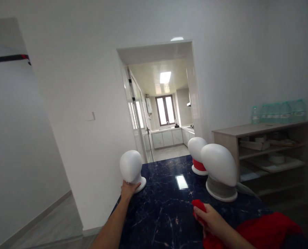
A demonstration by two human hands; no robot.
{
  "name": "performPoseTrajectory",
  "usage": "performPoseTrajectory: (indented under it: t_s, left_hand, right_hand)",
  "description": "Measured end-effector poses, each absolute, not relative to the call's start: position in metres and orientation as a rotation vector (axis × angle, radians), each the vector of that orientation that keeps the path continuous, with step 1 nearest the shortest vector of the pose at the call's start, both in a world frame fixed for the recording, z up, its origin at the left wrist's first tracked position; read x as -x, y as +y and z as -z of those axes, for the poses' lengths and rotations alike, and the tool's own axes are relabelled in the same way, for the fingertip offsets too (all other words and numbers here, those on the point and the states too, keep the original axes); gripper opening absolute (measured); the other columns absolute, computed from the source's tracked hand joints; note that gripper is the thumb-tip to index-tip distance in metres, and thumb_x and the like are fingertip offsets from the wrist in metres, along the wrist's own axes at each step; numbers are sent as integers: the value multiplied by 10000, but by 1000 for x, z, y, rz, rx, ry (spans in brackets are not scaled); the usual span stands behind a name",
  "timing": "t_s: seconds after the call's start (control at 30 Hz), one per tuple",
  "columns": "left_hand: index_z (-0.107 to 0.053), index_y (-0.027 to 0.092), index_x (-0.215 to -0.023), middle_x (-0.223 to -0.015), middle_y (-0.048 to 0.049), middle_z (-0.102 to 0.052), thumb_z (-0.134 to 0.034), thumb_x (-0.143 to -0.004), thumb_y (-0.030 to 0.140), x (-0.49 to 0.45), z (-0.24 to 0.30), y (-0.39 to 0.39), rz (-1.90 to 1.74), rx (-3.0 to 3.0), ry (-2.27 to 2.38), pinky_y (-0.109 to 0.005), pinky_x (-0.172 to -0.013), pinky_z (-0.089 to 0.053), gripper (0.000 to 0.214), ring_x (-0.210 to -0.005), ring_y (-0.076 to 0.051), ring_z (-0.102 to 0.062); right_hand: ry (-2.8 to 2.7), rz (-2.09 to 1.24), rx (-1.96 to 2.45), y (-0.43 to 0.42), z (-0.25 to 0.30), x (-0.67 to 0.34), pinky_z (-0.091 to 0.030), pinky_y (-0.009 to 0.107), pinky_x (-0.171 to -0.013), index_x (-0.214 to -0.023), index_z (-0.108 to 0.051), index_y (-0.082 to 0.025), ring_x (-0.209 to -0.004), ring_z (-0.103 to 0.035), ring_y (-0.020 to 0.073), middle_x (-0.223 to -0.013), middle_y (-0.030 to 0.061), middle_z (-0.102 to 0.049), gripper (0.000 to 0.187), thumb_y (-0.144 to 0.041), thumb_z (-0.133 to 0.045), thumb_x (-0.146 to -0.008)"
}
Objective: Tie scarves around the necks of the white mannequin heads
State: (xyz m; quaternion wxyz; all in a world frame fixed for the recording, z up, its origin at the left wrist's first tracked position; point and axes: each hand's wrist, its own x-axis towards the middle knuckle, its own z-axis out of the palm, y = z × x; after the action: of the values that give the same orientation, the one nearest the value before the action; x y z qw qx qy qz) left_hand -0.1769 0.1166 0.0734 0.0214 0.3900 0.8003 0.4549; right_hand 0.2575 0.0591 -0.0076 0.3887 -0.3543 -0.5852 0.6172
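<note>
My left hand (128,190) grips the neck of a bare white mannequin head (131,166) standing at the far left edge of a dark blue marble table (164,211). My right hand (208,216) is closed on a red cloth (265,230) that trails to the right along the table's near edge. Two more white mannequin heads stand further right: the near one (218,166) wears a grey band round its neck, the far one (197,148) a red band.
A wooden shelf unit (270,152) with trays and green containers on top stands at the right wall. Behind the table an open doorway (164,114) leads to a white kitchen. White wall and bare floor lie to the left.
</note>
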Motion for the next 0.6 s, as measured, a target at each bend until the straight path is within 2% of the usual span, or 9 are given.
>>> performPoseTrajectory:
  t_s: [0.1, 0.17, 0.27, 0.4, 0.47, 0.53, 0.6]
  left_hand:
    - [-442, 78, -1458, -1424, -309, -619, -838, -660, 603, 186, -66, 137, -1398, -1150, 2492, -563, -1092, -506, 1033, -1346, -495, -590]
    - [-437, 86, -1463, -1464, -298, -593, -811, -682, 650, 189, -63, 145, -1424, -1151, 2488, -544, -1116, -491, 1033, -1368, -485, -574]
    - [-394, 117, -1494, -1523, -250, -559, -788, -729, 633, 185, -61, 149, -1505, -1181, 2478, -479, -1147, -478, 1003, -1416, -425, -548]
    - [-423, 96, -1470, -1518, -261, -557, -763, -764, 641, 154, -61, 146, -1601, -1199, 2482, -480, -1141, -484, 954, -1422, -416, -542]
    - [-437, 113, -1472, -1513, -234, -576, -764, -777, 635, 124, -59, 139, -1648, -1267, 2437, -453, -1163, -471, 929, -1429, -385, -543]
    - [-455, 148, -1475, -1515, -189, -594, -776, -803, 575, 84, -56, 126, -1722, -1396, 2273, -390, -1179, -460, 859, -1425, -322, -559]
    - [-535, 149, -1407, -1475, -192, -629, -799, -795, 542, 39, -50, 108, -1747, -1443, 2061, -411, -1166, -477, 774, -1389, -334, -591]
  right_hand:
    - [-1516, -1527, 924, 53, 5, -258, -321, 221, -376, -771, -582, -199, -398, -379, 80, -510, -79, -463, 633, -828, -646, -788]
    - [-1532, -1496, 941, 50, 4, -259, -305, 219, -412, -783, -586, -193, -441, -393, 77, -544, -68, -486, 611, -800, -650, -815]
    - [-1527, -1486, 990, 46, 2, -259, -303, 227, -440, -806, -581, -198, -470, -404, 80, -572, -61, -512, 607, -801, -650, -816]
    - [-1472, -1496, 1015, 47, 0, -258, -310, 227, -445, -840, -575, -209, -474, -432, 88, -572, -67, -528, 609, -807, -673, -782]
    - [-1479, -1511, 997, 48, -1, -258, -302, 224, -430, -829, -572, -208, -458, -422, 85, -549, -72, -513, 615, -813, -664, -779]
    - [-1488, -1547, 966, 50, -1, -256, -295, 222, -404, -811, -557, -211, -419, -400, 80, -517, -83, -486, 636, -839, -649, -763]
    - [-1483, -1580, 935, 52, 0, -254, -289, 219, -375, -793, -537, -220, -374, -381, 76, -491, -96, -465, 659, -866, -652, -727]
